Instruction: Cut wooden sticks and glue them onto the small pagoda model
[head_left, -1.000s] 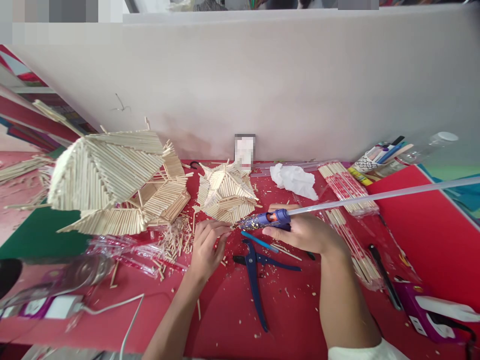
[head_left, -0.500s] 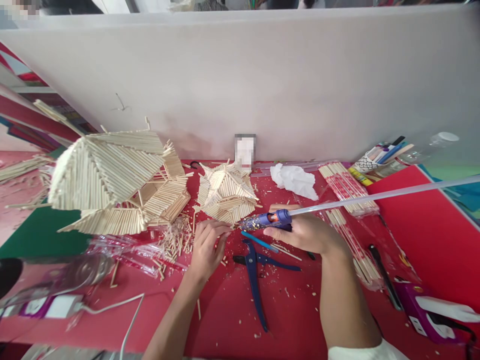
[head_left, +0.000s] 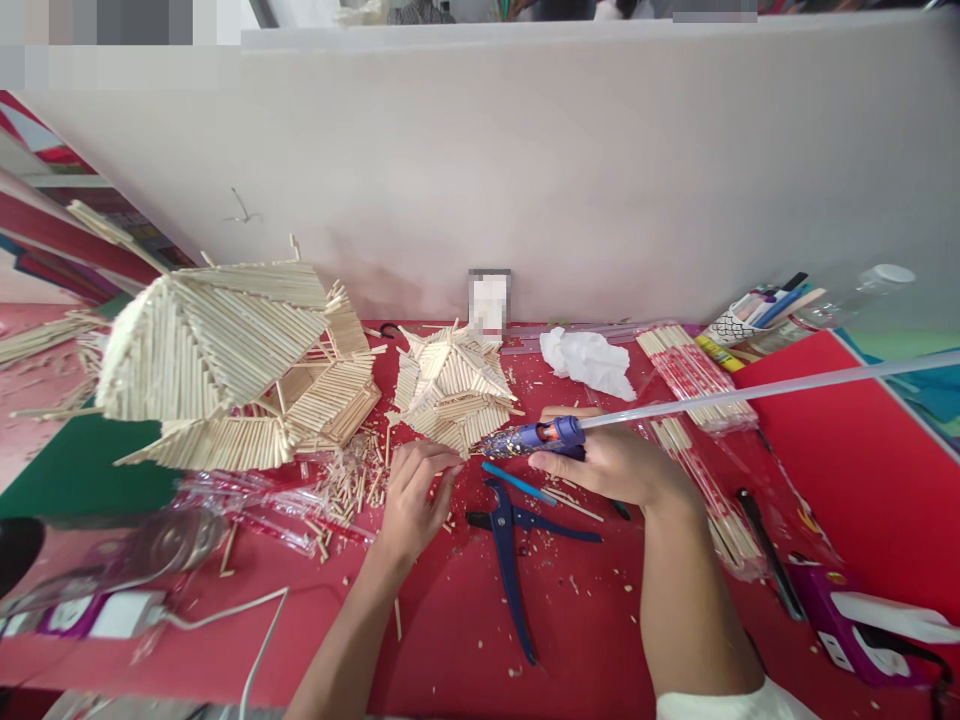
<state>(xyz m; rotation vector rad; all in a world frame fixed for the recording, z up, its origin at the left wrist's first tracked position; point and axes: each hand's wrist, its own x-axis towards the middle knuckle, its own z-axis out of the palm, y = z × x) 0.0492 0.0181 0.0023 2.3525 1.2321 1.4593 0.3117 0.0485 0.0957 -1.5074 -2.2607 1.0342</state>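
Observation:
My right hand [head_left: 600, 462] is closed around a blue hot glue gun [head_left: 536, 437], with a long clear glue stick [head_left: 720, 393] running out of its back to the right. The gun's nozzle points left, at the front edge of a small wooden-stick roof model [head_left: 454, 385]. Just left of the nozzle, my left hand [head_left: 418, 492] has its fingertips pinched together at that same edge. Whatever lies between them is too small to make out. Below the gun, a blue-handled cutter [head_left: 510, 560] rests on the red table next to a blue pen-like stick [head_left: 519, 482].
A larger stick building [head_left: 225, 350] stands at left, near a heap of cut sticks [head_left: 356, 485]. Crumpled tissue [head_left: 589, 362], packs of chopsticks [head_left: 694, 375] and a pen cup [head_left: 731, 325] sit at right. A white cable [head_left: 240, 602] crosses the front left.
The glue gun and my right hand have shifted very slightly to the right, the nozzle drawing a little away from my left fingertips. My left hand stays put.

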